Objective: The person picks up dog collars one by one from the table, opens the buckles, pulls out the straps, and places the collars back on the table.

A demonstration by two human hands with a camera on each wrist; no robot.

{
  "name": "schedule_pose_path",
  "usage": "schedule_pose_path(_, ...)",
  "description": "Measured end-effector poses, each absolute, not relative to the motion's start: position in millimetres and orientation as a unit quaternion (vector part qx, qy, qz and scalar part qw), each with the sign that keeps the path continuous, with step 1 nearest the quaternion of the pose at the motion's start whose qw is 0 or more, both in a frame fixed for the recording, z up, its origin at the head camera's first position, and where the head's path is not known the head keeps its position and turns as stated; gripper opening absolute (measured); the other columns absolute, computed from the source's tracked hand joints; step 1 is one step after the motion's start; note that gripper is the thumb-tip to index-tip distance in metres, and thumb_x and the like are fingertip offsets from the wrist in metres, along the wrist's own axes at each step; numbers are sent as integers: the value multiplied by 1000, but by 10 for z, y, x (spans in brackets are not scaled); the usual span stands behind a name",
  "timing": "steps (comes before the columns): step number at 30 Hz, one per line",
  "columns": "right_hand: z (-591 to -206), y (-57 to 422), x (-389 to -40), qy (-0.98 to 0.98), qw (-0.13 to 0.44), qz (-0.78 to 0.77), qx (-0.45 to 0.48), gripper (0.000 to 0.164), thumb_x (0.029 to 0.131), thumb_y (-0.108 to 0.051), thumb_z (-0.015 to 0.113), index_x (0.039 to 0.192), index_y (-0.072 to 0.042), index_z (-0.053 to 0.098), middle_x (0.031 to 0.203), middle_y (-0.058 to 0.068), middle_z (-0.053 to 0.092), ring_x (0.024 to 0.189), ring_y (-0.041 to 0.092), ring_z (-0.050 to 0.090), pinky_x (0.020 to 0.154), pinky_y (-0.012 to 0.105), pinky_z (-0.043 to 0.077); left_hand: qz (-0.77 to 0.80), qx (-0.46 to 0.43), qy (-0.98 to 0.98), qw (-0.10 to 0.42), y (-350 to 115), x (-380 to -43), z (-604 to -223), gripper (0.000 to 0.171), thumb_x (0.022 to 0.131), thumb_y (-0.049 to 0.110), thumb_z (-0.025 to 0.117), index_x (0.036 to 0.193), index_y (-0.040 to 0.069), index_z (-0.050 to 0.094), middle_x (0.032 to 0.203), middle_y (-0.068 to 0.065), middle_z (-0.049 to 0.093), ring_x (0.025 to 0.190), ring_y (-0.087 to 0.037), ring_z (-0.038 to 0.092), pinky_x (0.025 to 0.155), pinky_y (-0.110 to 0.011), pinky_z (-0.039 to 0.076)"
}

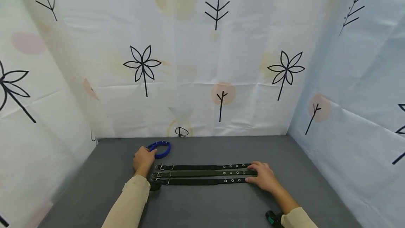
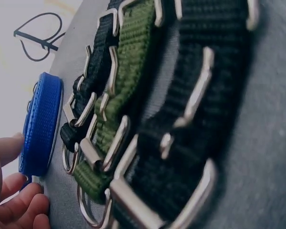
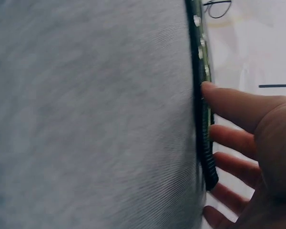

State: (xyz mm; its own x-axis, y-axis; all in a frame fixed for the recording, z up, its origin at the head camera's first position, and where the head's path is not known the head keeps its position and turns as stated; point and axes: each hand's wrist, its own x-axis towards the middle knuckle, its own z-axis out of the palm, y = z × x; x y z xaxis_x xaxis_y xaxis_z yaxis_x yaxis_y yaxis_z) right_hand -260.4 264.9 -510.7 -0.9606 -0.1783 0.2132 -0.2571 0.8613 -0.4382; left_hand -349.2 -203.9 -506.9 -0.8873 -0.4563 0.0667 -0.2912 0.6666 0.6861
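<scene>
At the back left, my left hand (image 1: 143, 159) pinches the near left side of a blue collar (image 2: 43, 126) that is fastened in a loop. Three collars lie stretched out side by side: a far black collar (image 1: 196, 167), a green collar (image 1: 196, 173) in the middle and a near black collar (image 1: 202, 182). Their metal buckles (image 2: 117, 148) and rings are at the left, their eyelets toward the right. With fingers spread, my right hand (image 1: 263, 177) rests on the collars' right ends, the thumb on the near black one. The fingers partly cover these ends.
All the collars lie on a grey table (image 1: 202, 207). A white patterned cloth (image 1: 186, 62) hangs behind the table and along both sides. Dark wrist cameras (image 1: 273, 218) are strapped below the hands, the left one close to the near collar's buckle.
</scene>
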Motion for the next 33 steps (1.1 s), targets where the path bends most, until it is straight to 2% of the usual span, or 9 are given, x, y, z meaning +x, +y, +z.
schedule_pose_path(8,-5062,2620,-2604,-965,72,229,103,39,74,-28,84,106,-11,69,126,17,57,112,42,48,86,62,37,-369,209,-896,134,-2054,-3454,-5065,29,82,20,74,97,0,59,102,-25,63,94,-46,59,76,-53,44)
schedule_pose_path(12,-5045,2621,-2596,-967,66,226,99,39,75,-28,84,107,-12,69,126,16,57,113,41,47,85,62,37,-376,208,-892,141,-2067,-3429,-5061,21,80,12,69,95,0,59,101,-25,63,95,-46,58,79,-53,43)
schedule_pose_path(17,-5045,2614,-2592,-967,58,228,97,40,75,-29,84,108,-12,69,127,16,56,114,41,47,86,62,36,-390,205,-886,144,-2086,-3390,-5055,19,80,9,65,96,-1,59,98,-25,63,92,-44,58,79,-52,42)
schedule_pose_path(21,-5057,2607,-2603,-967,59,227,98,40,75,-30,84,108,-12,69,127,16,57,114,41,47,87,63,36,-404,202,-881,138,-2100,-3371,-5055,19,81,10,65,97,-1,60,91,-23,65,70,-32,65,75,-47,43)
schedule_pose_path(23,-5062,2604,-2606,-967,62,225,98,40,75,-29,84,108,-12,69,127,15,57,114,41,47,87,62,36,-407,197,-882,133,-2103,-3358,-5052,20,82,10,65,98,-1,60,90,-23,66,55,-23,64,71,-43,44)
schedule_pose_path(25,-5067,2601,-2610,-968,64,225,96,40,75,-29,84,108,-12,69,126,15,57,114,41,47,87,62,36,-413,192,-881,129,-2101,-3346,-5046,20,82,11,65,98,0,60,91,-23,66,47,-17,63,67,-39,46)
schedule_pose_path(29,-5063,2591,-2609,-967,63,228,94,39,75,-28,84,107,-12,69,127,16,57,114,41,47,87,62,36,-430,175,-877,127,-2100,-3332,-5040,19,81,11,65,96,0,60,96,-25,65,45,-15,62,54,-30,50)
schedule_pose_path(33,-5062,2589,-2611,-967,60,228,92,39,75,-28,84,108,-12,69,127,16,57,114,41,47,87,62,37,-454,150,-869,126,-2088,-3324,-5017,19,82,9,64,98,0,61,96,-21,65,45,-15,62,46,-28,50)
